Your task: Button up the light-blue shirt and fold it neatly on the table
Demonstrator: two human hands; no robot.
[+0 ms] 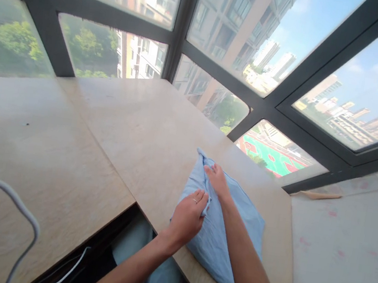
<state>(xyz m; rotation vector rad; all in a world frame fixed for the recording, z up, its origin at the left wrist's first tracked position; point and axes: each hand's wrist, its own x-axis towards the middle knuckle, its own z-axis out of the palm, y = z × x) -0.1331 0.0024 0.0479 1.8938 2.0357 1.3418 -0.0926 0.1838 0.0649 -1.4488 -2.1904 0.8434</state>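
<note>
A folded light blue cloth (217, 246), perhaps a garment, lies flat on the pale marbled desk top (134, 123), close to its front edge. My left hand (189, 214), with a ring on one finger, is closed on a pinched fold near the cloth's left side. Just beyond it, my right hand (217, 180) rests on the cloth near its far corner. Its fingers are stretched out along the fold line, and its thumb side is partly hidden. My right forearm crosses over the middle of the cloth.
Dark-framed windows (178, 30) border the desk at the back. A papered wall (347, 252) stands on the right, its top edge peeling. A white cable (6, 186) loops at the left. Below the desk's front edge are my legs (162, 276) and another thin white cable (69, 272).
</note>
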